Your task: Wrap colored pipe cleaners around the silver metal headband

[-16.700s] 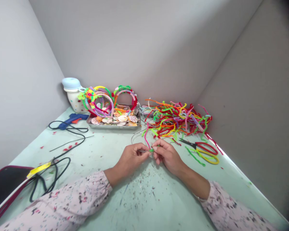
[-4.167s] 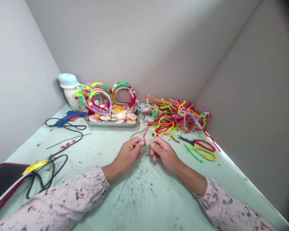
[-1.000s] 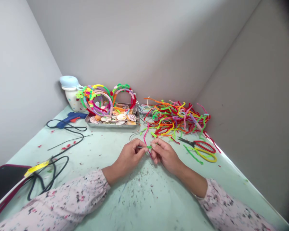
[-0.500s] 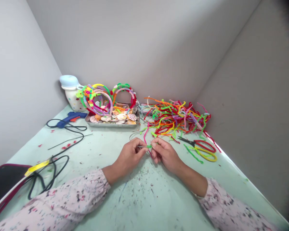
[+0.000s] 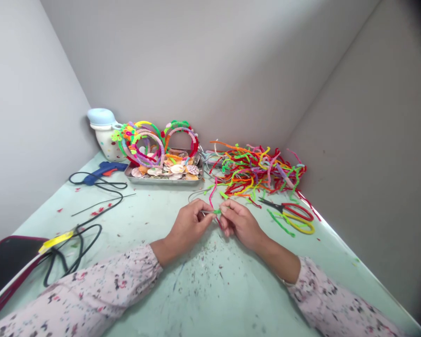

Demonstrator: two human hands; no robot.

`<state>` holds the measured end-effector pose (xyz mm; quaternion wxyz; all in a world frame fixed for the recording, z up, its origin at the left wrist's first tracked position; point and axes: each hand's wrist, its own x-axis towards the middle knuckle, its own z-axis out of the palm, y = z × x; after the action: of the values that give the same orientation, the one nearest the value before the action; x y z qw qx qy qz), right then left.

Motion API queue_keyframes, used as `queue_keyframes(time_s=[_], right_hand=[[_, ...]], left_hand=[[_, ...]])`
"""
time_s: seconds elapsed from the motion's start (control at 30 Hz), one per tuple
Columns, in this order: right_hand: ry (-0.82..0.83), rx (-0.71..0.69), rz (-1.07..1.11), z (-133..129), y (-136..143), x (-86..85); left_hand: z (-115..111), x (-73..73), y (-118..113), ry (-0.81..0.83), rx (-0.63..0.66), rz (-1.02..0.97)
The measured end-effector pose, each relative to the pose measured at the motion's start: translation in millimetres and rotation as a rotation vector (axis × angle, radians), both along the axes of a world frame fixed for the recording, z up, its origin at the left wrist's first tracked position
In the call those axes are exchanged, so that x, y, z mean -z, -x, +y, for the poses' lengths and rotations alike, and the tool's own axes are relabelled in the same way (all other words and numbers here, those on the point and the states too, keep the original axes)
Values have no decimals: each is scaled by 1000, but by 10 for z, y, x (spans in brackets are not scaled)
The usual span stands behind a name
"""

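Note:
My left hand [image 5: 190, 226] pinches a thin grey metal headband [image 5: 206, 212] between thumb and fingers. Close beside it, my right hand [image 5: 241, 221] is closed on a green pipe cleaner [image 5: 216, 211] wound around the metal at the fingertips. A pink pipe cleaner [image 5: 213, 193] sticks up between the two hands, and a darker pink end shows just below. Behind the left fingers a thin grey curve reaches toward the pile; the fingers hide most of the headband.
Beyond the hands lies a heap of colourful pipe cleaners [image 5: 256, 171]. Scissors [image 5: 296, 217] rest at right. A metal tray [image 5: 164, 181] holds seashells and wrapped headbands [image 5: 147, 145]. On the left are a blue glue gun [image 5: 103, 172], its black cord, a white cup [image 5: 107, 135] and a dark device [image 5: 10, 262].
Both hands keep nearly the same grip and place, with the green pipe cleaner still between the fingertips. The whole view has shifted very slightly.

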<state>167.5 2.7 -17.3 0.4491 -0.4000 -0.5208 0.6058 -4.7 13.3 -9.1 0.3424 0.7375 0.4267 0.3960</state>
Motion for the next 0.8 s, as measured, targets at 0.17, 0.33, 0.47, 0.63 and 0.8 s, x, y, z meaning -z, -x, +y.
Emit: queue_keyframes(time_s=[0.17, 0.33, 0.47, 0.63, 0.8], right_hand=[[-11, 15, -20, -12, 3, -13], [-15, 16, -32, -14, 7, -34], [-17, 12, -35, -12, 9, -36], [-12, 13, -43, -16, 12, -41], [-17, 3, -50, -20, 13, -54]], left_hand=[[-11, 12, 15, -155, -43, 27], [-16, 5, 12, -209, -52, 28], [-20, -15, 20, -244, -51, 54], [-28, -24, 43, -312, -19, 97], [-40, -19, 51, -356, -10, 120]])
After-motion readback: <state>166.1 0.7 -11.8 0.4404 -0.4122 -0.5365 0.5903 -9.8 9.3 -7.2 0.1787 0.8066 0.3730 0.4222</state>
